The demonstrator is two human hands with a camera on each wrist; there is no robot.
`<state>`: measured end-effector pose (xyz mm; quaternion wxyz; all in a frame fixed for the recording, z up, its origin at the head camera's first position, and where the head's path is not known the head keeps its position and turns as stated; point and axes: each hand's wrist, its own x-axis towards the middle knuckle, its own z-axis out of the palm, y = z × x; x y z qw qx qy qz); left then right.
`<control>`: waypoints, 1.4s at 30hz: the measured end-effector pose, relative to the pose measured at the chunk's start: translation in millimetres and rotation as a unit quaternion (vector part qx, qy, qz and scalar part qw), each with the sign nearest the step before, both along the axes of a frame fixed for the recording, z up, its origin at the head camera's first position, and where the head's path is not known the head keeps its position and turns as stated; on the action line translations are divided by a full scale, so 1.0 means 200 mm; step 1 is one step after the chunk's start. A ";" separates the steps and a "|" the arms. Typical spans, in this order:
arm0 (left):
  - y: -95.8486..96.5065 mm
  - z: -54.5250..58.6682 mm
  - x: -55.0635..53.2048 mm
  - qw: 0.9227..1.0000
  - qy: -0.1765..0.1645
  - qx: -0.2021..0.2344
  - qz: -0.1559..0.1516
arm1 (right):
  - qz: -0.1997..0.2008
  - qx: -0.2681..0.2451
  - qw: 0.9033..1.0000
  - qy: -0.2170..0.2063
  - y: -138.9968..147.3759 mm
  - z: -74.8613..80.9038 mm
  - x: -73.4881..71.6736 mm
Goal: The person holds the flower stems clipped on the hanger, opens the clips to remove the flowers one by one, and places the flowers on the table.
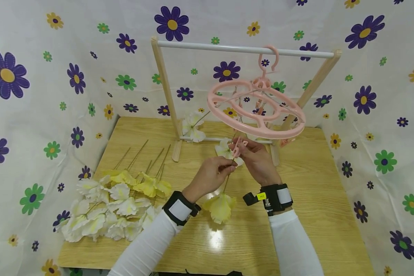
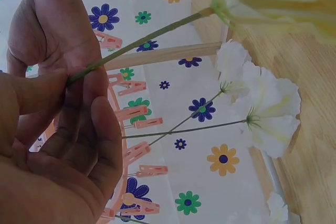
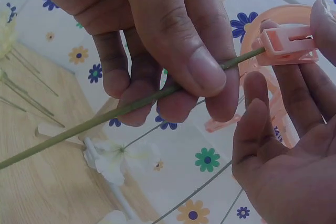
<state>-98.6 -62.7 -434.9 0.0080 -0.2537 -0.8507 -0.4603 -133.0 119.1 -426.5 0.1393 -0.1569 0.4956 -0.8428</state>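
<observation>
My left hand pinches the green stem of a yellow artificial flower, whose bloom hangs down over the table. My right hand holds a pink clothespin between thumb and fingers, just above the left fingertips. In the right wrist view the stem's end meets the clothespin's jaws. Above both hands a round pink hanger hangs by its hook from a white rod. White flowers hang head down on stems below the hanger, among further pink clothespins.
A wooden-legged rack with the white rod stands at the back of the wooden table. White flowers and yellow flowers lie in a pile at the left, stems pointing away. Flower-patterned cloth surrounds the table.
</observation>
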 end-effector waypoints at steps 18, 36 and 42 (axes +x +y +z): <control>-0.54 0.13 -0.19 0.972 0.089 -0.072 0.207 | -0.144 0.037 0.989 -0.002 0.06 0.02 0.04; -1.40 0.08 -0.41 0.838 -0.096 -0.269 0.466 | -0.139 0.088 0.986 0.029 0.20 0.04 0.09; -1.44 -0.02 -0.40 0.828 -0.123 -0.283 0.468 | -0.141 0.099 0.985 0.016 0.20 0.06 0.09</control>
